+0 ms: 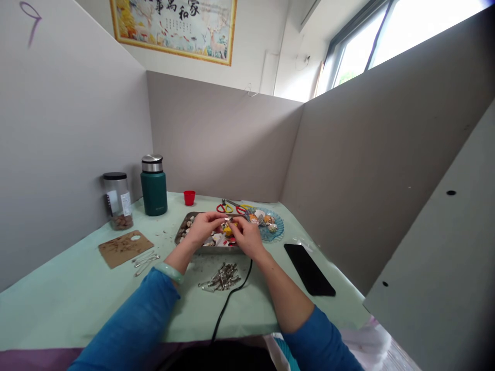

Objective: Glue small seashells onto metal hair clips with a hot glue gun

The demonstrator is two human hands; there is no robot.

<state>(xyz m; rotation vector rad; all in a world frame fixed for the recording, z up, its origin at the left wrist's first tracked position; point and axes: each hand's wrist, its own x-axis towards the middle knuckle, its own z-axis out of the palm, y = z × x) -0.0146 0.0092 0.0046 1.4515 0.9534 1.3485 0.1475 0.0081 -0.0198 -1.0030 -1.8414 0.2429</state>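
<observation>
My left hand (204, 226) and my right hand (248, 237) meet over a metal tray (220, 250), fingertips pinched close together. Something small sits between them, with a dark spot and a pale part, too small to name. Just below the fingertips a yellow piece (229, 230) shows; I cannot tell whether it is held or lies in the tray. Small white, brown, black and red pieces fill the tray. A blue glass plate (279, 233) with orange, white and shiny pieces stands right beside my right hand. Nearer me lies a pile of small metal clips or pins (223, 278).
At the left stand a clear jar (119, 203), a green flask (153, 188) and a brown card (126, 248) beside large safety pins (145, 262). Behind the tray are a red cup (189, 198) and scissors (225, 207). A black phone (309, 270) lies right; a black cable (232, 293) crosses the front.
</observation>
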